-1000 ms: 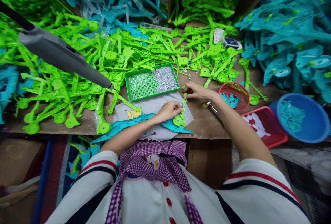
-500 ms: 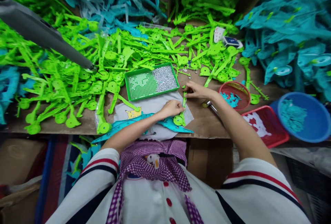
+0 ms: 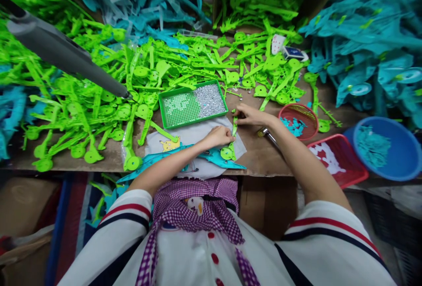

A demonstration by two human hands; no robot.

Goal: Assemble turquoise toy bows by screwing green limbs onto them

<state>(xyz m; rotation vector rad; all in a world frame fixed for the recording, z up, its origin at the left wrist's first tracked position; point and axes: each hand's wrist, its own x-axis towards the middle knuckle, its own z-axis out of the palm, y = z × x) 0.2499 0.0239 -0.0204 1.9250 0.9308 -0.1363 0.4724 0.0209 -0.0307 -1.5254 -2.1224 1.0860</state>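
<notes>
My left hand (image 3: 220, 137) has its fingers closed on the lower part of a lime-green plastic piece (image 3: 227, 153), a long strip with a round disc at its near end. With pinched fingers, my right hand (image 3: 246, 114) grips the same piece close to its far end. Under my left hand and forearm lies a long turquoise plastic part (image 3: 220, 159), partly hidden by the arm. Both rest on a grey cloth (image 3: 241, 147) with a yellow cartoon figure. A green perforated tray (image 3: 165, 124) holding small silvery bits sits just beyond my hands.
Heaps of lime-green parts (image 3: 99, 101) cover the left and back; turquoise parts (image 3: 369, 48) pile at right. A grey power screwdriver (image 3: 72, 53) hangs over the left heap. Right of my hands are a metal-ended tool (image 3: 272, 138), red basket (image 3: 314, 121), red tray (image 3: 354, 171) and blue basin (image 3: 405, 145).
The grey screwdriver has swung slightly right and downward. My hands stay in nearly the same place on the green piece.
</notes>
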